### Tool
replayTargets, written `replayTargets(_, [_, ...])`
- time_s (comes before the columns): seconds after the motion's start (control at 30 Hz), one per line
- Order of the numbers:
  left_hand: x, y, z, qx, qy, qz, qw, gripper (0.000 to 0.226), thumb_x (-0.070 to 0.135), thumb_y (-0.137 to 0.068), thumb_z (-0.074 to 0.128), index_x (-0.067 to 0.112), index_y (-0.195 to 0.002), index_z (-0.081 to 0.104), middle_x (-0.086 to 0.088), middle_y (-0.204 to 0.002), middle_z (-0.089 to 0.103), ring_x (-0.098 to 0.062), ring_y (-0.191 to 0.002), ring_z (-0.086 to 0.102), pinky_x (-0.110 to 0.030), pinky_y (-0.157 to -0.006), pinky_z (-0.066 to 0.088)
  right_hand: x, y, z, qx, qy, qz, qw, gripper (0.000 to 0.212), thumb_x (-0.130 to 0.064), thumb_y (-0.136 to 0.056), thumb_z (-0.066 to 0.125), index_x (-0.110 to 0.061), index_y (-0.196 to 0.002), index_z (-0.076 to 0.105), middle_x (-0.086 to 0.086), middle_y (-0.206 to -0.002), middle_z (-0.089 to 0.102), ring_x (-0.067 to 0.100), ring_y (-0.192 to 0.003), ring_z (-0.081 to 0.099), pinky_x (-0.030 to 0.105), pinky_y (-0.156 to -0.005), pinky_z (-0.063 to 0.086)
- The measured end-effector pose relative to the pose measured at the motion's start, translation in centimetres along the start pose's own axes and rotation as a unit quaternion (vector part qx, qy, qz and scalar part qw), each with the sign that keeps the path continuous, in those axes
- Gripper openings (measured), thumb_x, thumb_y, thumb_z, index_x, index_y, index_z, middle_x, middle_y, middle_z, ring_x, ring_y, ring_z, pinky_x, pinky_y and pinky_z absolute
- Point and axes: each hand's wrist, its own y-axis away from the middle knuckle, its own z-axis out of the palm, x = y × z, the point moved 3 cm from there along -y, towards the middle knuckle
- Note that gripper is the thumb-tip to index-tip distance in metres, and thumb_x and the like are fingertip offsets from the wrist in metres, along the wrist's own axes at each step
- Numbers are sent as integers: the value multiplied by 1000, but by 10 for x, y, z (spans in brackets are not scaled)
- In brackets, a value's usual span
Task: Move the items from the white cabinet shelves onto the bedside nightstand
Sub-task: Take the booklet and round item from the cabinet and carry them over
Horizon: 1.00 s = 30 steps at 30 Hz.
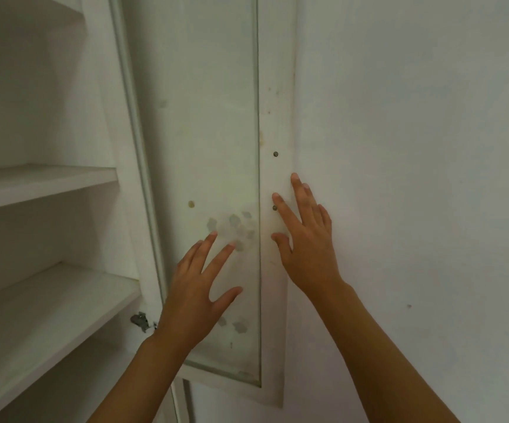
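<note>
Fingers [299,190] on cabinet door [216,132] edge

Plain white painted wall [415,148] fills the field from 12 to 5 o'clock. A small dark speck [409,306] marks it toward 4 o'clock. Two small round metal screws [275,154], one above the other, sit just right of centre. A grey metal hinge [140,321] lies at 8 o'clock.

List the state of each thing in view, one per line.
cabinet door: swung open, glass panel smudged
shelves: bare where visible
left hand: open, fingers spread over the glass
right hand: open, fingers at the door's frame edge
hinge: exposed
</note>
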Motion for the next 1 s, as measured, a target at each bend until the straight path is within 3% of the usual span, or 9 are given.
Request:
replayTargets(0.2, [-29, 51, -45, 10, 10, -59, 998, 81, 70, -90, 56, 47, -161, 26, 13, -172, 18, -22, -158, 23, -48, -121, 23, -59, 30, 11, -26, -24, -12, 999, 77, -21, -96, 73, -22, -163, 35, 4, -176, 11, 25, -163, 2, 56, -129, 17])
replayTargets(0.53, [-88, 153, -111, 15, 15, -137, 990, 79, 66, -91, 58, 58, -157, 16, 18, -170, 21, -17, -157, 22, -42, -123, 19, -181, 76, 60, -112, -132, -38, 984, 73, -25, -96, 74, -23, -160, 38, 1, -175, 14, 23, -163, 7, 61, -125, 26])
replayTargets(0.7, [-109, 204, -132, 13, 10, -186, 982, 76, 73, -90, 52, 58, -157, 18, 14, -168, 29, -21, -154, 30, -49, -122, 26, -236, 87, 87, -145, -199, -60, 967, 67, -28, -99, 70, -23, -159, 39, 1, -175, 18, 22, -162, 11, 60, -125, 26])
replayTargets(0.87, [-125, 252, -134, 2, -3, -241, 971, 77, 81, -91, 40, 48, -159, 26, 18, -170, 20, -14, -158, 20, -49, -123, 36, -281, 89, 119, -195, -255, -87, 943, 68, -25, -98, 72, -26, -159, 40, -6, -175, 16, 16, -162, 9, 57, -126, 25])
replayTargets(1.0, [-133, 279, -121, 13, -36, -262, 964, 72, 78, -94, 39, 55, -158, 17, 20, -170, 17, -6, -158, 13, -41, -127, 26, -310, 86, 150, -231, -307, -116, 916, 68, -25, -98, 72, -28, -159, 41, -10, -174, 14, 11, -162, 5, 56, -127, 25])
